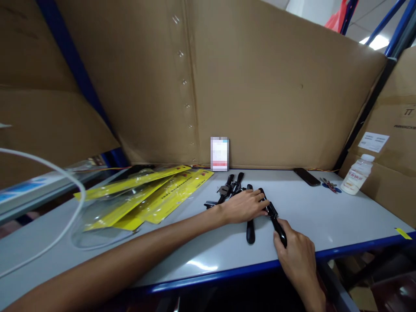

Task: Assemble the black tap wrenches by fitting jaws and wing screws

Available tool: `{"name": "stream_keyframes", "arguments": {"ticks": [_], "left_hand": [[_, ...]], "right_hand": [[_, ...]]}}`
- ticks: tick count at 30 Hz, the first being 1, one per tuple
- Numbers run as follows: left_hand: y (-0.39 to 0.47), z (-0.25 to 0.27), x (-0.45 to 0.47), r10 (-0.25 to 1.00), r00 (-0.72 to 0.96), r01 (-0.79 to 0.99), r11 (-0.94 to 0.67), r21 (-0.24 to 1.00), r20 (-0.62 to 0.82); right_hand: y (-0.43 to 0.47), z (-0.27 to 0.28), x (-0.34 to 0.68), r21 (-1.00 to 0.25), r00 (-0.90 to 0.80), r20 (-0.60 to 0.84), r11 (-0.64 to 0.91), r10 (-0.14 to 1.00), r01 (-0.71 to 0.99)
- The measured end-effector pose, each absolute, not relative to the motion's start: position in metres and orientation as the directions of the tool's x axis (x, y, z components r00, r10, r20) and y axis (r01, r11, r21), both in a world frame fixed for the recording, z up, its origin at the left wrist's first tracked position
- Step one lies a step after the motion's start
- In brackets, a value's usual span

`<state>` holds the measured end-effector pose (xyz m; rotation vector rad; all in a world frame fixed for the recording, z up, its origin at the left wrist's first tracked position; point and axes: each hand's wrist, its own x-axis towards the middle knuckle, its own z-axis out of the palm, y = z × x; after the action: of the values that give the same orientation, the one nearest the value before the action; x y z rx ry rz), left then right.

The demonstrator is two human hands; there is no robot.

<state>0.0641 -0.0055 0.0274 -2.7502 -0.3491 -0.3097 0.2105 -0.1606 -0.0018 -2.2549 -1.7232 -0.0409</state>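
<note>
A black two-handled spokeshave (pixel 272 211) slants over the table between my hands. My right hand (pixel 295 247) is closed around its near handle. The bent fingers of my left hand (pixel 248 203) close on its middle and far end, partly hiding them. Beneath my left hand lies a second black spokeshave (pixel 250 234), with both handle ends showing and its middle covered. Just left of that hand, several more black spokeshaves (pixel 224 190) lie in a crossed heap, partly hidden by my forearm.
Clear plastic packs with yellow cards (pixel 169 195) spread over the table's left side. A lit phone (pixel 219 154) leans against the cardboard wall (pixel 260 86). To the right are a dark phone (pixel 307 177), keys (pixel 329 185) and a white bottle (pixel 356 174). A white cable (pixel 82 195) loops at left.
</note>
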Motion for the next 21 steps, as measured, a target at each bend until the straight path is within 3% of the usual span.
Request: {"name": "stream_keyframes", "arguments": {"ticks": [6,10,13,17,21], "left_hand": [[-0.007,0.030,0.065,0.114,0.957,0.216,-0.892,-0.397,0.265],[-0.008,0.034,0.065,0.087,0.962,0.181,-0.913,-0.367,0.259],[-0.011,0.031,0.067,0.136,0.961,0.205,-0.936,-0.286,0.242],[-0.018,0.021,0.072,0.385,0.870,0.419,-0.906,-0.051,0.308],[-0.022,0.014,0.072,0.412,0.859,0.415,-0.908,0.059,0.303]], "right_hand": [[-0.162,-0.007,0.213,-0.213,0.254,0.238,-0.205,0.937,0.955],[-0.164,-0.007,0.210,-0.210,0.251,0.247,-0.201,0.936,0.957],[-0.164,-0.007,0.205,-0.201,0.256,0.247,-0.209,0.934,0.957],[-0.163,-0.008,0.203,-0.192,0.267,0.270,-0.220,0.925,0.956],[-0.162,-0.009,0.204,-0.201,0.274,0.275,-0.223,0.922,0.954]]}}
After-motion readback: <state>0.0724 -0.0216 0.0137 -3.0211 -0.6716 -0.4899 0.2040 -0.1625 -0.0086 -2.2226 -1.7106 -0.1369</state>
